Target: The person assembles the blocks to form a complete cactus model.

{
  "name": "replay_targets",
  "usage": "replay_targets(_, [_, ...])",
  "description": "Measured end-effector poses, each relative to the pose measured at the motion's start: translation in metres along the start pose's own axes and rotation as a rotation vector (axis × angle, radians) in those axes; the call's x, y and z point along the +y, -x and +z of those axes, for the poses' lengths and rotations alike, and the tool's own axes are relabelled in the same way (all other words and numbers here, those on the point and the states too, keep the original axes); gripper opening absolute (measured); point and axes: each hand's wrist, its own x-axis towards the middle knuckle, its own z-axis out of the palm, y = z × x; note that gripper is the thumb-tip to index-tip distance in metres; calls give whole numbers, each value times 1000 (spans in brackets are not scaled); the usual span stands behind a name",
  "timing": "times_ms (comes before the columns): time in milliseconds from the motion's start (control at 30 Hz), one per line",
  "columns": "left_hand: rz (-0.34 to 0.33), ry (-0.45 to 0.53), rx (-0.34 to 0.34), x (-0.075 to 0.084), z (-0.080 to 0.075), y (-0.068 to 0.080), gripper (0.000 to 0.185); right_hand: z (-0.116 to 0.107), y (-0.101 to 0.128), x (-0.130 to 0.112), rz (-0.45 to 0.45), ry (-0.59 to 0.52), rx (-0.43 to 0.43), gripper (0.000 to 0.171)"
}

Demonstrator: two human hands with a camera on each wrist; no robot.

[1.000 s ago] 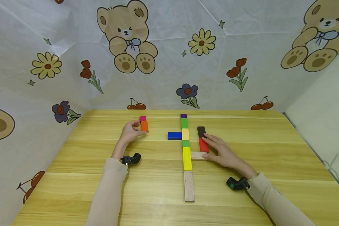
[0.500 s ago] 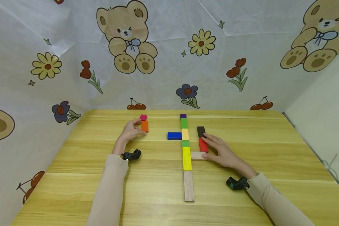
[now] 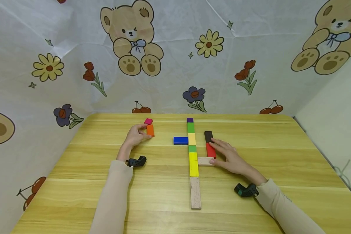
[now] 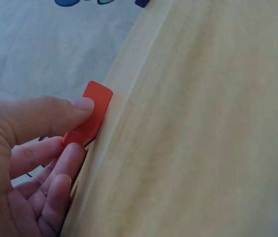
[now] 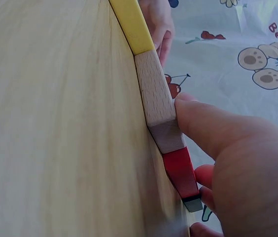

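Note:
In the head view my left hand (image 3: 134, 136) pinches an orange block (image 3: 150, 131) between thumb and fingers on the table's left. A pink block (image 3: 148, 121) lies turned at an angle just past its far end. In the left wrist view the thumb lies over the orange block (image 4: 99, 106). My right hand (image 3: 232, 159) rests with fairly straight fingers along a black block (image 3: 208, 136) and a red block (image 3: 210, 150) set end to end. Its thumb touches the right end of a bare wooden block (image 3: 204, 161), which juts out from a yellow block (image 3: 194, 164).
A straight line of blocks runs down the table (image 3: 163, 195), from a purple block (image 3: 190, 120) at the back to a bare wooden plank (image 3: 195, 193) in front. A blue block (image 3: 180, 140) sticks out leftward from it. A printed cloth (image 3: 175, 58) hangs behind.
The pink block has turned and shifted slightly away from the orange block. The orange block has moved a touch to the right with my left hand. My right hand looks still.

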Motion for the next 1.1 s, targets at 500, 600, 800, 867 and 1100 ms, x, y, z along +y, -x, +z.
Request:
replay_targets(500, [29, 82, 22, 10, 8, 2, 63, -1, 2, -1, 28, 15, -12, 69])
replay_targets(600, [70, 144, 6, 18, 14, -1, 63, 0, 1, -1, 29, 17, -12, 69])
replay_targets(800, [110, 159, -37, 35, 29, -11, 66, 0, 0, 1, 31, 23, -14, 69])
replay_targets(867, [110, 152, -49, 41, 34, -14, 65, -1, 0, 1, 28, 22, -15, 69])
replay_targets(1100, [104, 120, -89, 54, 53, -22, 63, -1, 1, 1, 28, 15, -17, 69])
